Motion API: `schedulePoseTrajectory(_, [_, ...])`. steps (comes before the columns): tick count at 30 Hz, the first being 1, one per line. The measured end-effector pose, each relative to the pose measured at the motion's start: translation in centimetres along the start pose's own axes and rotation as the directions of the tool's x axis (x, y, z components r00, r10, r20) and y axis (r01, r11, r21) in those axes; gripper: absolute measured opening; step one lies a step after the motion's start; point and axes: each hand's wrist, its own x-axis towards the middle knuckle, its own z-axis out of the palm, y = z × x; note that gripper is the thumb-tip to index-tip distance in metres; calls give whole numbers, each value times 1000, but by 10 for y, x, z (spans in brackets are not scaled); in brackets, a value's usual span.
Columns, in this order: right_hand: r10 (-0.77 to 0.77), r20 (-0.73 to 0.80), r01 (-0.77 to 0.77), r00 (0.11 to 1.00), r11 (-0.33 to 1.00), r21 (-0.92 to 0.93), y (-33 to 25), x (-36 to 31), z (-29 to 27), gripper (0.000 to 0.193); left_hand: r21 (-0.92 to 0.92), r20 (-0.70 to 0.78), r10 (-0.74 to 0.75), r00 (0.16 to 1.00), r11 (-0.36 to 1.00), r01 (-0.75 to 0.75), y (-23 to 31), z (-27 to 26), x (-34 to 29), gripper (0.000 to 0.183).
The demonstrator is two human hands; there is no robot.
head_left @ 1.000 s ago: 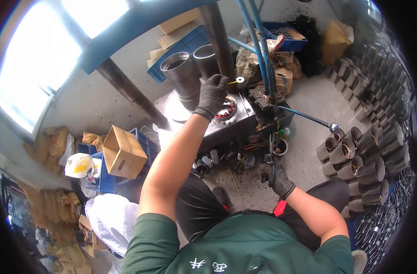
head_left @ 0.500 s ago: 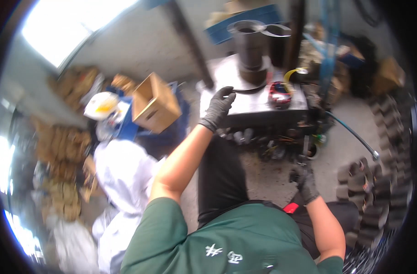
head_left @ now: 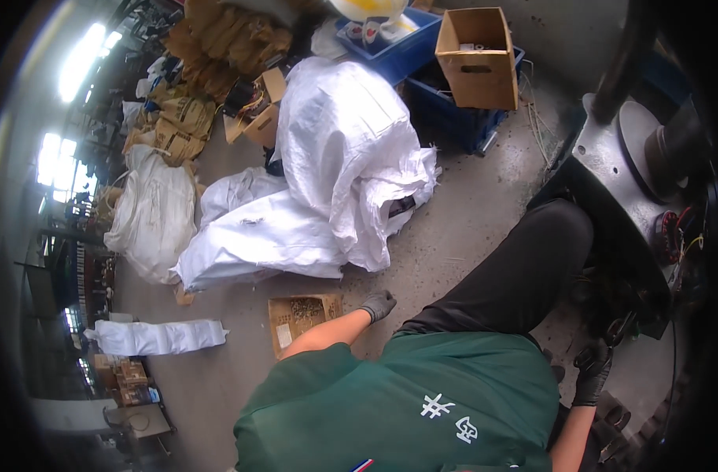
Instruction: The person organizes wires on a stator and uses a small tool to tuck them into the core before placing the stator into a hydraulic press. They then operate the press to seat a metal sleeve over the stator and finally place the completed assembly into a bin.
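My left hand [head_left: 379,305], in a dark grey glove, is low over the floor with its fingers curled in. Whatever it may hold is hidden. Just left of it lies a shallow cardboard box [head_left: 280,315] with a heap of small pieces [head_left: 305,307] inside. At the lower right my right hand [head_left: 593,371], gloved too, is closed on a dark hand tool [head_left: 620,327] whose kind I cannot make out. Beyond my knee stands a metal worktable [head_left: 603,153] bearing a dark cylindrical fixture [head_left: 670,161]. A red wound coil part [head_left: 667,237] with wires sits near its edge.
Large white woven sacks [head_left: 343,149] lie ahead on the floor. Behind them, an open cardboard box [head_left: 477,82] rests on blue crates [head_left: 453,114]. Brown sacks [head_left: 182,130] and a rolled white bundle [head_left: 162,337] are at the left. Dark parts are stacked at the lower right.
My view has swung left, away from the worktable. My left hand has gone from the table's edge down beside the shallow cardboard box. My right hand still grips the tool.
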Motion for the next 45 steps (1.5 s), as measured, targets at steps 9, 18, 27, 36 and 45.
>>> schedulePoseTrajectory(9, [69, 54, -67, 996, 997, -48, -36, -4, 28, 28, 117, 223, -195, 955, 978, 173, -100, 63, -51, 53])
schedulePoseTrajectory(18, [-8, -61, 3, 998, 996, -88, -86, -44, 12, 41, 225, 225, 20, 974, 972, -72, -1, -50, 3, 51])
schedulePoseTrajectory(27, [-56, 8, 56, 998, 978, -200, -134, -106, -100, 46, 535, 349, 279, 895, 724, -435, 121, -78, 80, 57])
schedulePoseTrajectory(36, [48, -390, -13, 920, 996, 91, -125, -165, -217, 32, 149, 569, 604, 558, 592, -792, 350, -27, 0, 51])
schedulePoseTrajectory(45, [34, -530, 207, 847, 898, 388, -132, -125, -212, 22, 127, 706, 386, 594, 756, -642, 365, -51, -30, 45])
